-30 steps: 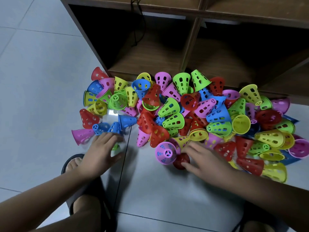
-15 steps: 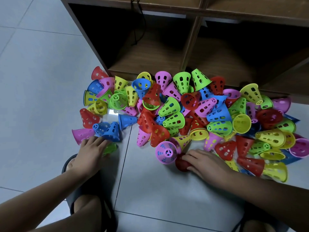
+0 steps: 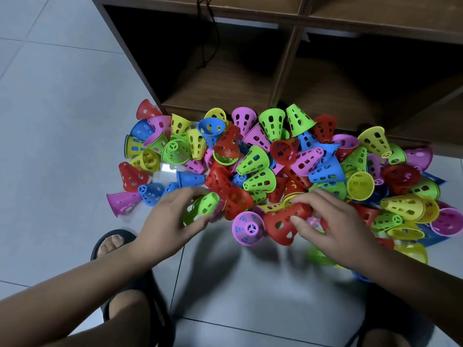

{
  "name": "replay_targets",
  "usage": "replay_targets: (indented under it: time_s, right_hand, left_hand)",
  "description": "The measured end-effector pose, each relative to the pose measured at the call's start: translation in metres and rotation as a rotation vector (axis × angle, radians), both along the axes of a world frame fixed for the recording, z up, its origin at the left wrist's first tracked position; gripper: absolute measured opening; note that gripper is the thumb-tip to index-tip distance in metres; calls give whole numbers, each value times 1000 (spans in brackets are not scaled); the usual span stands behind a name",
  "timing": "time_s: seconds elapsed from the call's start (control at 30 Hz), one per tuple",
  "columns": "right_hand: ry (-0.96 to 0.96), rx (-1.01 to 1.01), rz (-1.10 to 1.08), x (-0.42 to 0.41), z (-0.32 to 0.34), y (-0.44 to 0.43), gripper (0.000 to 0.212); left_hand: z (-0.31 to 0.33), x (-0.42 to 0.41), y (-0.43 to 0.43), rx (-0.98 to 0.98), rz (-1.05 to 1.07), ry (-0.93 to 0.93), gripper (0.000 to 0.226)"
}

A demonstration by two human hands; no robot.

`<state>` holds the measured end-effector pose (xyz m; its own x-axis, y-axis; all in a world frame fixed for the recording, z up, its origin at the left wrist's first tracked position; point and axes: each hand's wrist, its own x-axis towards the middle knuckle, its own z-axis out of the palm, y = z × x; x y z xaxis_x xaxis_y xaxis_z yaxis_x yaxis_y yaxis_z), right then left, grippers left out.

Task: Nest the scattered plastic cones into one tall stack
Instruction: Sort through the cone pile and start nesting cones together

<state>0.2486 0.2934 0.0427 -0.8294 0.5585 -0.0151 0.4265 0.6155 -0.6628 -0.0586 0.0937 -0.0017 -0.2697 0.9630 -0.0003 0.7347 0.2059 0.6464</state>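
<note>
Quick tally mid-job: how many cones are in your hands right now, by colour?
Green cone, in the left hand: 1
Red cone, in the right hand: 1
Total held: 2
The loose pile is too tangled to count.

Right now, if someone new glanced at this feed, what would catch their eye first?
The bright heap of perforated plastic cones, red, green, blue, yellow and purple, sprawled on the tiled floor against the foot of the wooden shelf unit. Next, the two hands at its near edge: the left hand grips a green cone, the right hand grips a red cone. No stack shows yet.
</note>
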Motion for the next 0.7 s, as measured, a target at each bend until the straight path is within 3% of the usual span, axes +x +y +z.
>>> replay_targets:
  time_s: [0.3,0.5,0.7]
  right_hand:
    - [68,80,166,-39,13,-19,33]
    - [-80,-149,147,-32,-16,-23,58]
    - [-241,-299,26,-12,-57,-22,37]
  left_hand:
    - [68,37,38,251,12,-246,59]
    - [59,53,40,277,-210,-211,52]
    - [30,60,43,166,-460,-45,42]
